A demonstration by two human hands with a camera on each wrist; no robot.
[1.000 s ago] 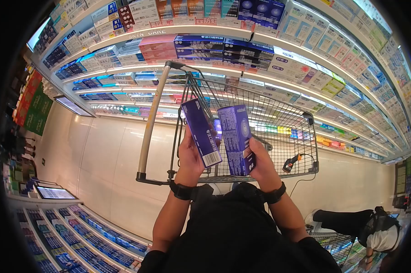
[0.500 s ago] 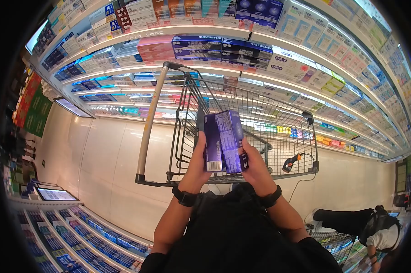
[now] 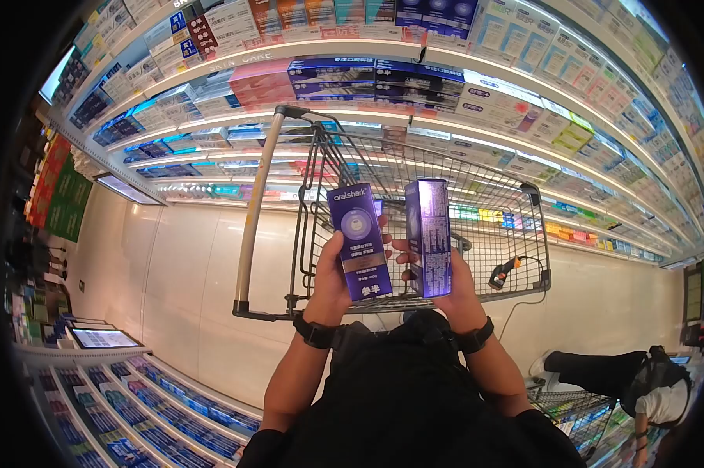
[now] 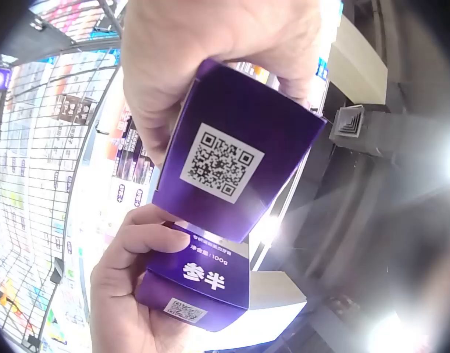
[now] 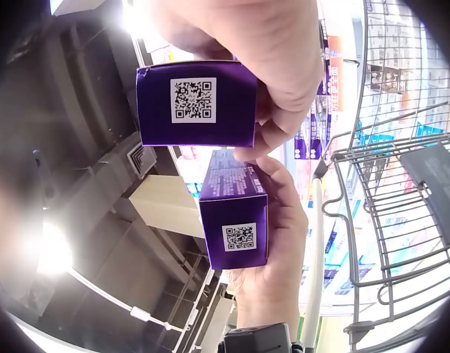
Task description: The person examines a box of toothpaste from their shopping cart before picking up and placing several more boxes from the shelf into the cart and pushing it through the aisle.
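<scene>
The left hand point(image 3: 332, 273) grips an upright purple oralshark box point(image 3: 359, 243), front panel showing; just beside it, the right hand point(image 3: 459, 285) grips another purple box point(image 3: 429, 238), seemingly turned side-on. Both boxes are above the wire cart point(image 3: 484, 175).

left box point(image 3: 359, 242) beside right box point(image 3: 429, 238); cart point(image 3: 260, 212) below both; shelves point(image 3: 320, 51) beyond

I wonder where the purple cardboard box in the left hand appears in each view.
Head: the purple cardboard box is near centre, in the left hand.
Left wrist: just above centre, over the second purple box.
Right wrist: just below centre, beneath the second purple box.
Shared landmark: grey wire shopping cart.
</scene>
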